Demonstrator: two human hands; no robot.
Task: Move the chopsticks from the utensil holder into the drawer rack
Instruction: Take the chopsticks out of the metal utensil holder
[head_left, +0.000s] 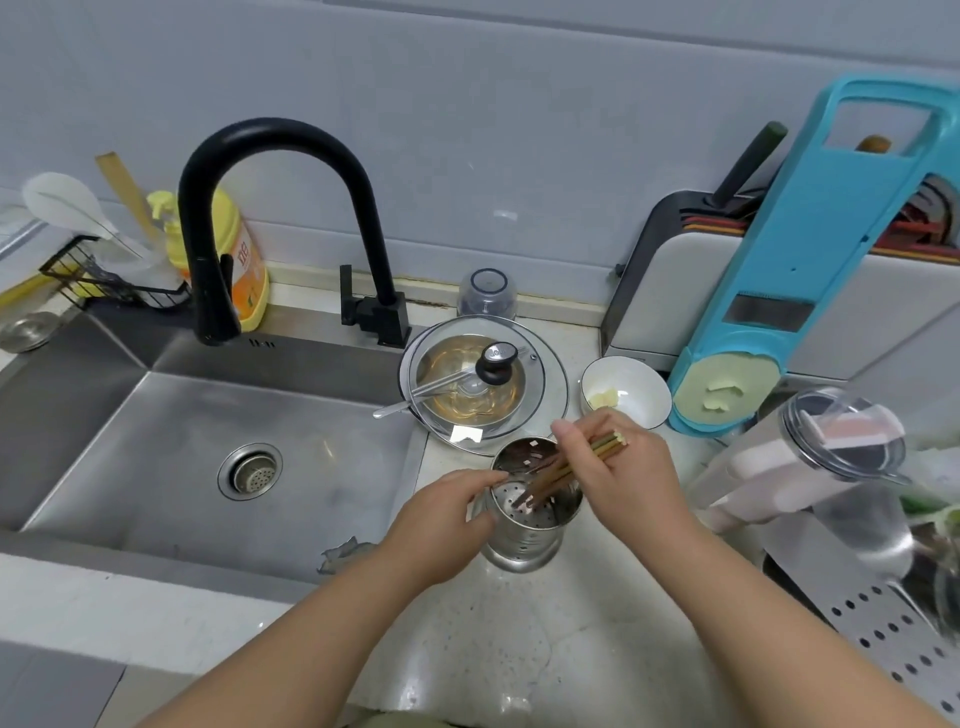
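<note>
A pale speckled kitchen counter (519, 649) runs beside a steel sink (208, 441). On it stands a perforated stainless-steel utensil holder (524, 525), with a bundle of brown wooden chopsticks (566, 470) slanting out of its mouth. The right hand (623, 467), above the holder, pinches the chopsticks' upper ends; the left hand (447, 514) grips the holder's left wall. Behind the holder lies a glass pot lid (483, 384).
</note>
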